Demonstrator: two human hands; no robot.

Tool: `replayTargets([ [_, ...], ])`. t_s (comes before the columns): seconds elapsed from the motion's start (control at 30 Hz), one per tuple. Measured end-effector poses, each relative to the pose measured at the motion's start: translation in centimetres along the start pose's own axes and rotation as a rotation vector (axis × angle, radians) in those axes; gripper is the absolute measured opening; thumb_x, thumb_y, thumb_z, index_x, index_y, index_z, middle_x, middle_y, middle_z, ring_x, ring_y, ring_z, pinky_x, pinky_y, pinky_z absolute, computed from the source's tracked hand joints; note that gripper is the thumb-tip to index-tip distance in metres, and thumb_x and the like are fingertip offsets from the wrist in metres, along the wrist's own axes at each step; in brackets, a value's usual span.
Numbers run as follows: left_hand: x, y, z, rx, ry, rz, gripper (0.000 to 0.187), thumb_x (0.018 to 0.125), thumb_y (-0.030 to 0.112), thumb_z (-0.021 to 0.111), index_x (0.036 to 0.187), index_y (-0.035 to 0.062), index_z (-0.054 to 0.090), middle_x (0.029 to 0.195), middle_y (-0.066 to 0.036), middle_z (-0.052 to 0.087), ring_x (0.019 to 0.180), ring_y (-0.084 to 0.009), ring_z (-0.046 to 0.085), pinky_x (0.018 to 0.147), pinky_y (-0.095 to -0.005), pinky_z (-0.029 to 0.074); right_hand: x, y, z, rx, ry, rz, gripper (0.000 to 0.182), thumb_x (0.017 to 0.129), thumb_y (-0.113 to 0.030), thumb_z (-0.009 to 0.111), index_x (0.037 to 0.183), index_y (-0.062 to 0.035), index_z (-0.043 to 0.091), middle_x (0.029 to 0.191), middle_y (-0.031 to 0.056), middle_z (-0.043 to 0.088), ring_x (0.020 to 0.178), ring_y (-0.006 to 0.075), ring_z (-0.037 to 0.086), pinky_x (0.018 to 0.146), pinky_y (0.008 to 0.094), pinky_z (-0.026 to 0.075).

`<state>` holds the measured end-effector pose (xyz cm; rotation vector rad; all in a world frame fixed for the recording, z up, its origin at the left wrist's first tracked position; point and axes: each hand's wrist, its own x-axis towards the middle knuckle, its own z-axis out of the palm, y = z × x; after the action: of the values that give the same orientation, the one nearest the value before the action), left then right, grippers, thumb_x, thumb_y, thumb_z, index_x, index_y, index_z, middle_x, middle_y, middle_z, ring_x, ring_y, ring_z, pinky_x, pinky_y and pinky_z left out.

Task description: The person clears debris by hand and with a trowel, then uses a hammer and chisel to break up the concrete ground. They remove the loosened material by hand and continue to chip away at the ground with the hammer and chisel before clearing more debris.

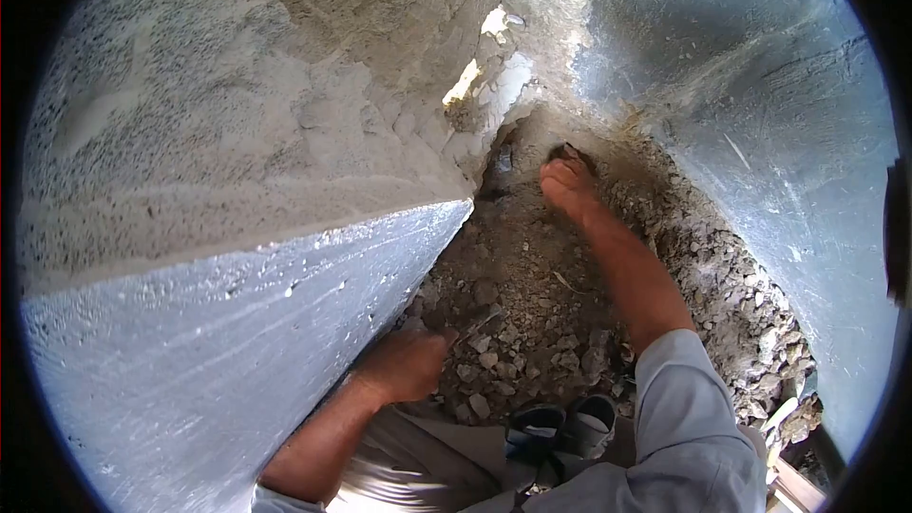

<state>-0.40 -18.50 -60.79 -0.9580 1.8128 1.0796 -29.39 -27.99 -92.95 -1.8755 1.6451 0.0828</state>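
the right hand (568, 180) reaches far forward into the narrow end of the gap, fingers curled down onto the loose brown dirt and grey stone rubble (532, 294); whether it grips anything there i cannot tell, since the fingertips are sunk in shadow. just beyond it the floor pinches to a dark crack (496, 169) where the two walls nearly meet, with a bright broken opening (484, 66) above letting daylight in.

the left hand (404, 366) sits low and near, closed in a fist around a small dark tool (470, 323) whose tip pokes out over the rubble, right against the lower edge of the rough grey concrete block on the left (237, 256). that block's sharp corner edge runs from the fist up toward the crack, leaving the left hand little side room.

on the other side, the smooth grey plastered wall (760, 133) slopes down to the rubble, its foot lined with bigger stones. the open room is a wedge: widest by the dark sandals (560, 427) at the bottom, tightening toward the right hand.
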Motion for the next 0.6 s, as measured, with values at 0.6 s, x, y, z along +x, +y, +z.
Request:
replayTargets([
  [0.6,-0.3,-0.1,0.1,-0.003,0.013,0.019,0.059,0.081,0.008,0.060,0.139,0.0006,0.049,0.103,-0.028,0.068,0.102,-0.0428,0.065,0.089,-0.0516,0.051,0.3,-3.5,2.7,0.050,0.015,-0.030,0.048,0.098,-0.057,0.042,0.124,-0.0220,0.064,0.118,0.0006,0.068,0.119,0.0265,0.058,0.118,0.0524,0.021],
])
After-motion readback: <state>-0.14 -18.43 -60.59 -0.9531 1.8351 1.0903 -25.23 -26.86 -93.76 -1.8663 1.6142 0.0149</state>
